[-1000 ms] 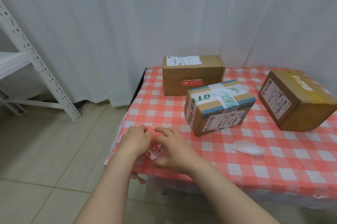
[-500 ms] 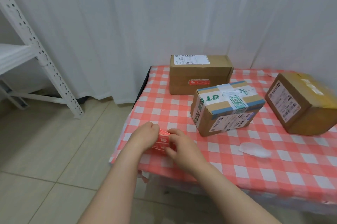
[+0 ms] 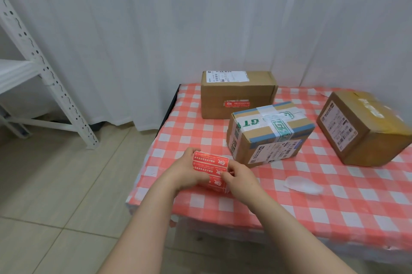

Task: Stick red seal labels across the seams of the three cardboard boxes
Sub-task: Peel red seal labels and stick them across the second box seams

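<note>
One seal [image 3: 237, 103] already sat on the back box [image 3: 236, 86], while the middle box [image 3: 267, 133] and right box [image 3: 365, 126] showed none, so two seemed left to do. The left hand [image 3: 185, 171] gripped the label sheet [image 3: 209, 165] over the table [image 3: 334, 207] corner, and the right hand [image 3: 242, 181] pinched its edge, probably to peel a label. A backing scrap [image 3: 304, 184] lay nearby, and nothing blocked the boxes.

Head-worn wide view, facing forward and down, near the table [image 3: 289, 211]

open cloth [image 3: 334, 211] front right, taped box [image 3: 269, 132] blocking ahead
</note>
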